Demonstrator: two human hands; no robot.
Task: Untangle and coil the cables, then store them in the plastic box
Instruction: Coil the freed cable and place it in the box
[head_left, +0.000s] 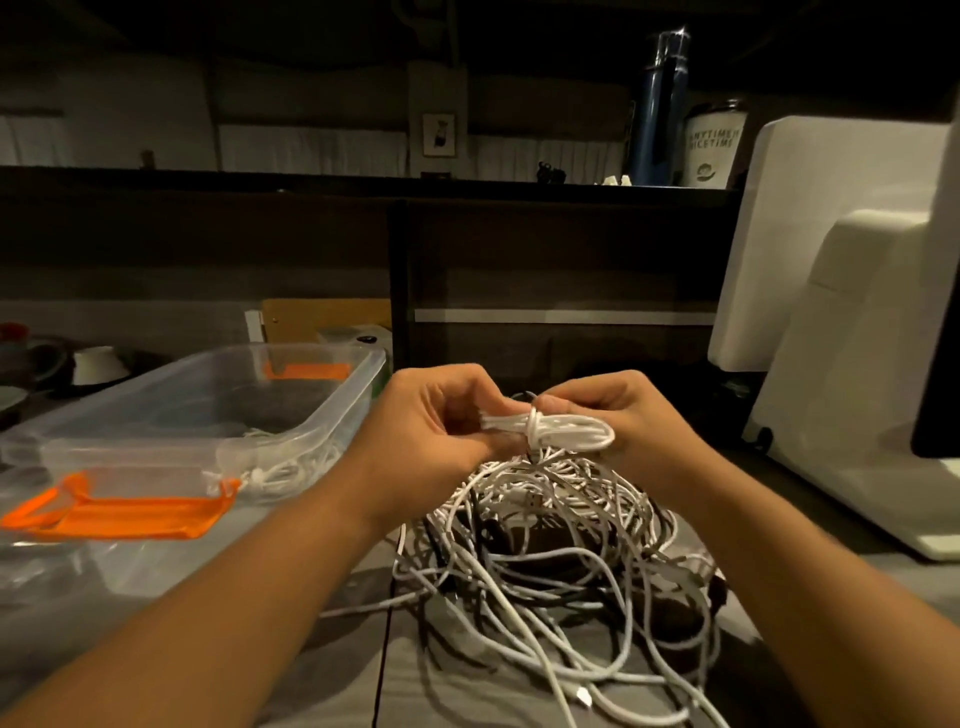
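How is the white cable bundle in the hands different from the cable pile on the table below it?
The cable bundle is neatly looped and wrapped around its middle; the cable pile is loose and tangled. The cable bundle is small, held up between the left hand and right hand; the cable pile is much bigger and lies on the table. Both hold white cable.

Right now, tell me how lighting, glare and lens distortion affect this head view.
Head view: dim, warm light; the back shelf and its dark blue bottle sink into shadow. Wide-angle lens stretches both forearms toward the corners. The clear plastic box with orange latches shows faint sheen on its rim. The white coiled cable bundle, held by the left hand and right hand, reads brightest.
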